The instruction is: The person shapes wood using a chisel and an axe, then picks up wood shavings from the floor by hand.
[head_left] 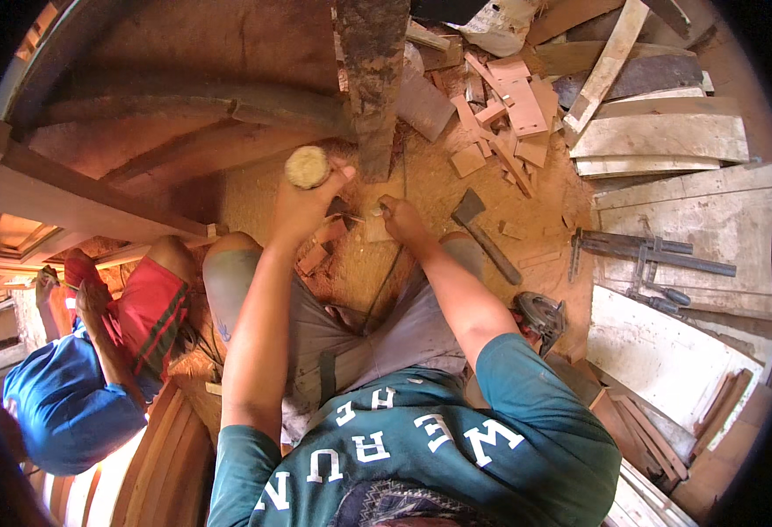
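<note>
My left hand [301, 211] is raised and closed around a wooden mallet, whose round, pale, worn end [307, 167] faces up. Its handle is hidden behind the fist. To the right of it and lower, my right hand [406, 222] is closed in a pinch above a small flat piece of wood [377, 230] between my knees. What those fingers hold is too small and covered to name. A dark, rough upright plank [373, 88] comes down just beyond both hands.
A hatchet [484, 235] lies right of my right hand, with a circular saw [539, 318] nearer me. Wood offcuts [517, 105] are heaped beyond. Clamps [640, 259] rest on boards at the right. At the left sits a person in a blue shirt [78, 400], beside curved timber [166, 457].
</note>
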Demonstrator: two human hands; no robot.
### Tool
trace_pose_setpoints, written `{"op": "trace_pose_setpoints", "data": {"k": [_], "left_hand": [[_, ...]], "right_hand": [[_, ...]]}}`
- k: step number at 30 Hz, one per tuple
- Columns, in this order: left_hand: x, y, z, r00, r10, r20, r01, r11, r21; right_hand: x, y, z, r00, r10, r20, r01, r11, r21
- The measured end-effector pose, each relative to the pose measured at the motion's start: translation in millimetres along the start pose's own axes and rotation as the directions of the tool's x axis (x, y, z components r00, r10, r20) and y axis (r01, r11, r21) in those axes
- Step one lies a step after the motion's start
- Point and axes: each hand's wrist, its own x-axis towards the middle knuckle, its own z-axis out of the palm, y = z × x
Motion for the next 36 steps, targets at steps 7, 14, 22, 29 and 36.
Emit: {"op": "trace_pose_setpoints", "data": {"k": [7,14,22,29,36], "left_hand": [[3.6,-31.2,24.4,0.995,-0.097,0.001,0.096,0.992,-0.084],[22.4,-32.8,30.8,0.996,-0.063,-0.064,0.058,0.995,-0.081],[30.6,-63.9,36.6,0.993,-0.046,-0.108,0.033,0.992,-0.12],[33.3,-55.1,41.1,0.994,-0.105,-0.021,0.102,0.987,-0.126],[37.4,-62.4,38.6,0.994,-0.103,-0.022,0.099,0.982,-0.159]], "right_hand": [[3.3,10.2,9.4,0.999,0.032,-0.012,-0.033,0.998,-0.044],[3.7,0.5,-0.1,0.988,0.142,0.069,-0.144,0.989,0.026],[9.2,0.1,2.8,0.995,0.101,0.006,-0.1,0.993,-0.068],[14.0,25.5,13.0,0.996,-0.039,-0.082,0.03,0.993,-0.112],[11.9,-0.4,4.1,0.992,0.117,0.036,-0.113,0.989,-0.096]]}}
